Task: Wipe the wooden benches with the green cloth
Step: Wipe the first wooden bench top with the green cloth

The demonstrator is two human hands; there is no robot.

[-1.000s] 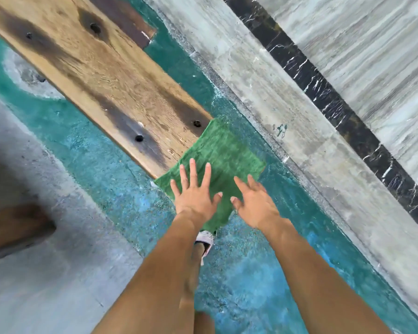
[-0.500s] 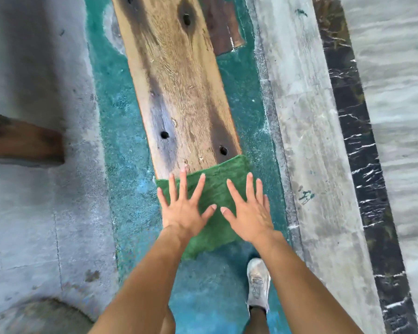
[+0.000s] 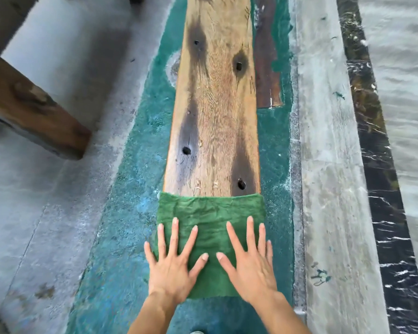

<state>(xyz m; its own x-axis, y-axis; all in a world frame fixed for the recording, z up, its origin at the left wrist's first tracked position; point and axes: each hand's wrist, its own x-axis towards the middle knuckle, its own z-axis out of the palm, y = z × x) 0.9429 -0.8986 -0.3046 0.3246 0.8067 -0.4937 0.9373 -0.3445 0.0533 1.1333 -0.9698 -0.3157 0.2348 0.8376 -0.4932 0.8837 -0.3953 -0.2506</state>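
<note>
Flanking bench [image 3: 215,104]: beam [image 3: 34,109], marble strip [image 3: 377,145]

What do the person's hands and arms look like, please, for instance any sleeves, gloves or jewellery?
The left hand and right hand are bare: no gloves, rings or watch show. The forearms are bare too, with no sleeve, bracelet or marking in view up to the frame's edge. The fingernails look short and unpainted.

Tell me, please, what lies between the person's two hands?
In the head view, only a bare strip of the green cloth lies between the left hand and the right hand, both spread flat on it.
</note>
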